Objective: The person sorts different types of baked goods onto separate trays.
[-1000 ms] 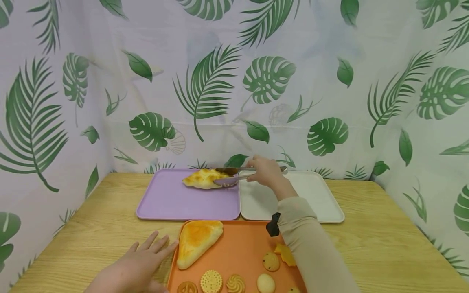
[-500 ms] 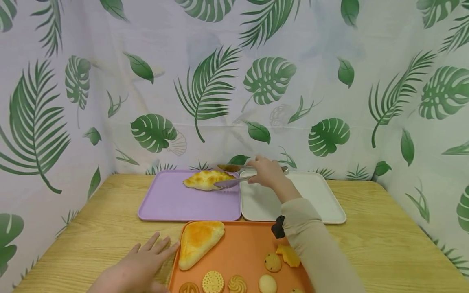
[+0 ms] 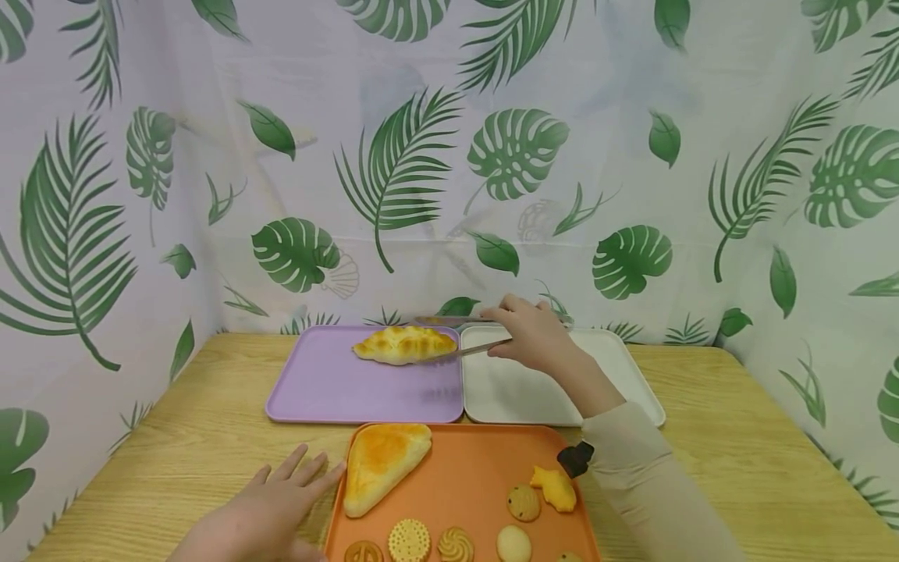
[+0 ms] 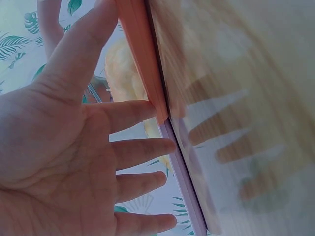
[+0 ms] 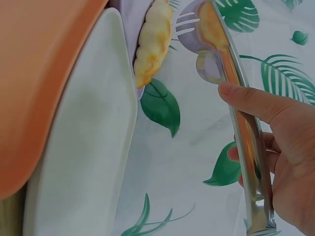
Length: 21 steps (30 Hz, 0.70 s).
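My right hand (image 3: 531, 332) grips metal food tongs (image 5: 248, 142) above the white tray (image 3: 485, 396). The tongs' tips are spread apart and reach left toward a long golden bread loaf (image 3: 403, 345), which lies at the back of the purple tray (image 3: 316, 390). In the right wrist view the tongs' head stands apart from the loaf. My left hand (image 3: 260, 507) lies beside the orange tray (image 3: 470, 460) with fingers spread; in the left wrist view its fingertips touch the tray's edge. A triangular bread (image 3: 382, 464) sits in that tray's back left corner.
The orange tray also holds a round dotted biscuit (image 3: 409, 540), a swirl cookie (image 3: 456, 544), a chip cookie (image 3: 523, 503), a yellow fish-like piece (image 3: 555, 489) and a black piece (image 3: 576, 459). Leaf-printed cloth (image 3: 435, 195) hangs behind and beside the wooden table (image 3: 737, 468).
My right hand and the tongs have drawn back to the right, with the tongs' arms spread wider. The loaf stays on the purple tray. My left hand keeps its place.
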Each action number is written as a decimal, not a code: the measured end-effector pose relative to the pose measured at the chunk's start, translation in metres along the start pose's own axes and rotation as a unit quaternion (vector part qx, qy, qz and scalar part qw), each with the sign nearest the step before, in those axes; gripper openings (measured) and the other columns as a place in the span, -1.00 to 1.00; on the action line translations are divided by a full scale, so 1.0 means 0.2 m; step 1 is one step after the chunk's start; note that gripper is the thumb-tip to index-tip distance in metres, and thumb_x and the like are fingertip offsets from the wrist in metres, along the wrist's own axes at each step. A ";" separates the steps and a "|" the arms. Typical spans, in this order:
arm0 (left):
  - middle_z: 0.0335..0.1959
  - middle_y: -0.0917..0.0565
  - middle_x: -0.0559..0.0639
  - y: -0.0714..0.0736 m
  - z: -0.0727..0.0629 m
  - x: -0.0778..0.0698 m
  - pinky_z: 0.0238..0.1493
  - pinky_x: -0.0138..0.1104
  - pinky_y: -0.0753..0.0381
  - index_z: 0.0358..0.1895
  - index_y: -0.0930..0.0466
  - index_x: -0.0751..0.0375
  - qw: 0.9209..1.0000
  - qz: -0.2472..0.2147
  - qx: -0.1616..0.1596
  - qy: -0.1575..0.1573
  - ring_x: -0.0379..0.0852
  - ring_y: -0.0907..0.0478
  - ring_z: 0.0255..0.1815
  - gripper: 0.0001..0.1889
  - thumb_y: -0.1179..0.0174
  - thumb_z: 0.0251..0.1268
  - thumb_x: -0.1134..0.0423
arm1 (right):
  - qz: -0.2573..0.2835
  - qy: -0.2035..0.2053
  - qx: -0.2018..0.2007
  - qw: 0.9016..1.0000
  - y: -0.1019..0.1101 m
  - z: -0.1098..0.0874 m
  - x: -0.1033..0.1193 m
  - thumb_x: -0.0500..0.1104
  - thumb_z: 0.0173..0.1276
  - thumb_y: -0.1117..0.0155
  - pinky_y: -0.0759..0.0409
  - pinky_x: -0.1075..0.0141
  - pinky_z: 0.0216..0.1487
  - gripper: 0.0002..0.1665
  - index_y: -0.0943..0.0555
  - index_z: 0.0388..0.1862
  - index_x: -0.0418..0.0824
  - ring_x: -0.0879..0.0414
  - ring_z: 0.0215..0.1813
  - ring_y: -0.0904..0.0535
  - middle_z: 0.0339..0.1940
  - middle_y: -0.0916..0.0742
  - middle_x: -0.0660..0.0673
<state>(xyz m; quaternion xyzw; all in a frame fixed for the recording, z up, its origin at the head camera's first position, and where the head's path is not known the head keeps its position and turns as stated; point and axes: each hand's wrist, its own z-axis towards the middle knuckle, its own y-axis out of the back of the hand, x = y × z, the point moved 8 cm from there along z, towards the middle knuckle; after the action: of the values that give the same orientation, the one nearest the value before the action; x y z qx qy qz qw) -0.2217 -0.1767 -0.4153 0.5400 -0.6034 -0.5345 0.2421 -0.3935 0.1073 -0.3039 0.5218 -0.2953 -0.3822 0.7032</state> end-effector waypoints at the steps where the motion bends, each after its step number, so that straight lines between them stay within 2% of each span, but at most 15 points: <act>1: 0.51 -0.23 0.23 0.00 0.00 0.00 0.29 0.47 -0.04 0.51 -0.17 0.04 1.000 0.000 -0.001 -0.002 0.37 0.04 0.56 0.06 -0.42 -0.11 -0.26 | 0.001 0.006 -0.008 1.000 0.01 -0.02 0.01 0.06 0.12 -0.50 -0.38 0.06 -0.11 -0.31 -0.56 0.26 -0.02 0.06 -0.17 -0.55 -0.13 -0.60 -0.06; 6: 0.51 -0.21 0.24 0.00 0.00 0.00 0.29 0.46 -0.03 0.51 -0.16 0.03 1.000 -0.006 0.006 -0.001 0.37 0.06 0.56 0.07 -0.42 -0.12 -0.26 | 0.013 0.032 -0.041 0.999 0.05 -0.13 0.05 0.04 0.06 -0.55 -0.43 0.02 -0.10 -0.34 -0.62 0.19 -0.04 0.08 -0.21 -0.57 -0.19 -0.61 -0.03; 11: 0.53 -0.20 0.21 -0.01 0.01 0.02 0.32 0.44 -0.02 0.52 -0.15 0.01 1.000 -0.007 0.018 0.012 0.35 0.08 0.58 0.08 -0.42 -0.14 -0.27 | 0.030 0.049 -0.048 0.997 0.07 -0.23 0.09 0.04 0.02 -0.57 -0.42 0.06 -0.18 -0.34 -0.64 0.15 -0.04 0.15 -0.28 -0.54 -0.22 -0.59 0.00; 17: 0.54 -0.18 0.20 -0.01 0.01 0.01 0.33 0.44 -0.01 0.52 -0.14 -0.01 1.000 -0.011 0.021 0.016 0.33 0.10 0.58 0.09 -0.41 -0.14 -0.28 | 0.048 0.064 -0.037 0.996 0.07 -0.32 0.13 0.03 -0.02 -0.59 -0.35 0.21 -0.25 -0.36 -0.66 0.11 -0.02 0.19 -0.29 -0.54 -0.22 -0.62 0.04; 21: 0.53 -0.19 0.20 -0.01 0.01 0.01 0.32 0.45 -0.02 0.52 -0.15 0.00 1.000 -0.011 0.018 0.015 0.34 0.09 0.58 0.09 -0.41 -0.14 -0.28 | 0.072 0.067 -0.009 0.995 0.05 -0.35 0.15 0.04 0.00 -0.57 -0.29 0.27 -0.26 -0.38 -0.66 0.11 0.00 0.22 -0.28 -0.54 -0.21 -0.62 0.08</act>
<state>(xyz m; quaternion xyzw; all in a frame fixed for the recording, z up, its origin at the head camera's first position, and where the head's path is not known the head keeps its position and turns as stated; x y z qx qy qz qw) -0.2228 -0.1782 -0.4184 0.5584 -0.6034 -0.5183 0.2355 -0.3188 0.1191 -0.3138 0.5175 -0.2810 -0.2978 0.7513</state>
